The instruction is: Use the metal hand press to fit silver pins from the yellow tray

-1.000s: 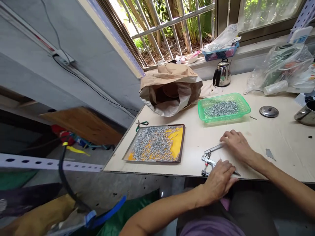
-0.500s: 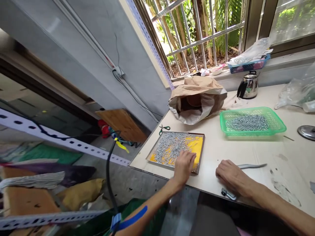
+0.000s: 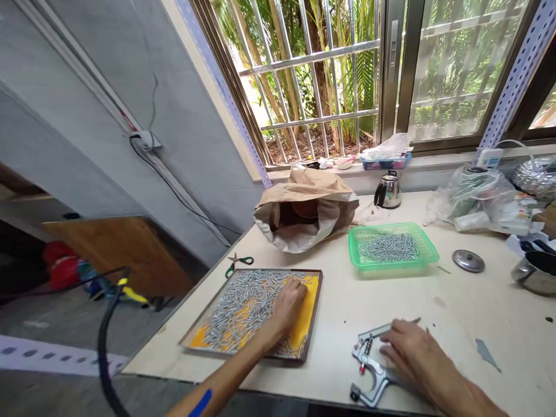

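Note:
My left hand (image 3: 288, 304) is over the right part of a shallow tray (image 3: 306, 347) with a yellow bottom. Its fingers are curled down among small silvery metal pins (image 3: 237, 310); what the fingertips hold is hidden. Beside the tray, my right hand (image 3: 412, 350) is closed around the handles of a pair of C-jawed metal pliers (image 3: 379, 379). The pliers lie near the table's front edge, their curved jaw pointing left and a coil spring showing. Green-handled scissors (image 3: 238, 262) lie behind the tray.
At the back stands an open brown paper bag (image 3: 306, 211). A green plastic basket (image 3: 356, 263) of similar metal pins is to its right. Farther right are a metal kettle (image 3: 390, 191), a round lid (image 3: 468, 260), a pot (image 3: 538, 275) and a plastic bag (image 3: 471, 194).
The view has swung right and closer to the table. My right hand has shifted onto the pliers, whose jaw now shows. My left hand remains in the tray, reaching farther over the pins.

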Demonstrator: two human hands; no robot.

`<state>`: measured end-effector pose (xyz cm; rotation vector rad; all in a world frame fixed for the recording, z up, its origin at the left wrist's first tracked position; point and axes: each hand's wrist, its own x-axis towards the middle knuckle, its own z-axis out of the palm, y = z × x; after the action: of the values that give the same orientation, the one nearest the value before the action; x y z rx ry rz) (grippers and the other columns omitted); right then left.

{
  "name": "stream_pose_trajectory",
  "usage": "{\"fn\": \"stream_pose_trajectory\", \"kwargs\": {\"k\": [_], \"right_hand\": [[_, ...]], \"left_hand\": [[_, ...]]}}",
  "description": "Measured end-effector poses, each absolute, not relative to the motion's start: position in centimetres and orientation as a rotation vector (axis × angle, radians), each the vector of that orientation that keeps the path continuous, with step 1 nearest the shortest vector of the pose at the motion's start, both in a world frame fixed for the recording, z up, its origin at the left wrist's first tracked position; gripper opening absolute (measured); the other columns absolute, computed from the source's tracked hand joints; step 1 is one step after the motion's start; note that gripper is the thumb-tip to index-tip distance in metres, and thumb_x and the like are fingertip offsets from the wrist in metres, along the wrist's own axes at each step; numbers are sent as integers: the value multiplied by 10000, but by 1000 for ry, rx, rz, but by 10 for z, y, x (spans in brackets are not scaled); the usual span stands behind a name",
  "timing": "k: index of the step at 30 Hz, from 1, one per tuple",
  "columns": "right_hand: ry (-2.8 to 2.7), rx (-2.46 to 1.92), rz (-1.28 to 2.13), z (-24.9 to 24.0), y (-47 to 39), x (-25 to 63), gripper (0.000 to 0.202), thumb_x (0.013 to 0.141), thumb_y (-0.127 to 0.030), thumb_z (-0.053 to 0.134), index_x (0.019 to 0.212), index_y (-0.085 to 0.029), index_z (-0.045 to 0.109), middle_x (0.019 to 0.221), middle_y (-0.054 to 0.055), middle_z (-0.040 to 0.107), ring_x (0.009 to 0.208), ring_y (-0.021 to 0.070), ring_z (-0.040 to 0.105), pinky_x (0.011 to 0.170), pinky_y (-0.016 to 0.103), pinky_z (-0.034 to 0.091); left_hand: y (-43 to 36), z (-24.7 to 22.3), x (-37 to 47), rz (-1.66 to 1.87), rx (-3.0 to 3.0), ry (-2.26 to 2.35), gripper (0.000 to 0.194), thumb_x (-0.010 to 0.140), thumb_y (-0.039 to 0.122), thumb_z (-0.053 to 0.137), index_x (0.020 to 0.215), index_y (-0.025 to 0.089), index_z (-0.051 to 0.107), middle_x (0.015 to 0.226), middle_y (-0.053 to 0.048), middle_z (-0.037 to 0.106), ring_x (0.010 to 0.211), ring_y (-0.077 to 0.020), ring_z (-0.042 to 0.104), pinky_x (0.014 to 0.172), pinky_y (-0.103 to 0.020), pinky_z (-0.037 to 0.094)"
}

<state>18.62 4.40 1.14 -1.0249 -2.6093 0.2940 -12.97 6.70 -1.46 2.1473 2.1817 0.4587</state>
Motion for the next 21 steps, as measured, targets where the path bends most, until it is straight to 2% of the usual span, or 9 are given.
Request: {"fn": "stream_pose_trajectory", "kwargs": {"k": [3, 5, 8, 12, 17, 21], "right_hand": [[-2660, -1084, 433, -12, 14, 204, 58, 855, -196, 544, 847, -215, 598, 838, 31, 606, 735, 164, 596, 609, 256, 433], [-2648, -1079, 462, -18, 5, 211, 71, 865, -168, 518, 870, -208, 577, 829, 33, 605, 719, 165, 598, 610, 262, 436], [-2609, -1023, 465, -23, 3, 213, 163, 908, -151, 427, 790, -205, 525, 768, 26, 584, 669, 152, 582, 593, 259, 420], [-2569, -989, 361, -25, 2, 210, 224, 921, -136, 369, 740, -212, 476, 734, 21, 564, 604, 136, 541, 547, 255, 373], [-2548, -989, 248, -25, -2, 210, 252, 910, -97, 345, 710, -215, 443, 691, 10, 538, 562, 129, 504, 524, 260, 332], [-2557, -1007, 246, -26, -2, 211, 252, 901, -78, 344, 713, -215, 443, 696, 11, 539, 575, 130, 507, 536, 261, 332]], "left_hand": [[44, -2, -106, 731, 1813, 2014, 193, 796, 239, 515, 794, 167, 694, 786, -48, 684, 757, -190, 606, 726, -293, 463], [25, 3, -81, 757, 1559, 1844, 195, 754, 291, 561, 799, 164, 703, 739, -32, 690, 678, -161, 608, 655, -252, 460], [1, 4, -44, 647, 1317, 1670, 221, 695, 327, 615, 756, 138, 711, 697, -37, 686, 628, -143, 585, 583, -224, 428], [-15, -1, -17, 509, 1177, 1670, 215, 650, 315, 643, 696, 115, 707, 626, -22, 649, 571, -116, 521, 537, -211, 368], [-17, -3, -10, 401, 1157, 1698, 201, 637, 284, 614, 664, 96, 678, 523, 29, 537, 511, -83, 419, 498, -206, 299], [-14, -4, -11, 298, 1165, 1685, 242, 639, 338, 609, 580, 104, 615, 469, 52, 444, 483, -70, 364, 473, -208, 252]]}}
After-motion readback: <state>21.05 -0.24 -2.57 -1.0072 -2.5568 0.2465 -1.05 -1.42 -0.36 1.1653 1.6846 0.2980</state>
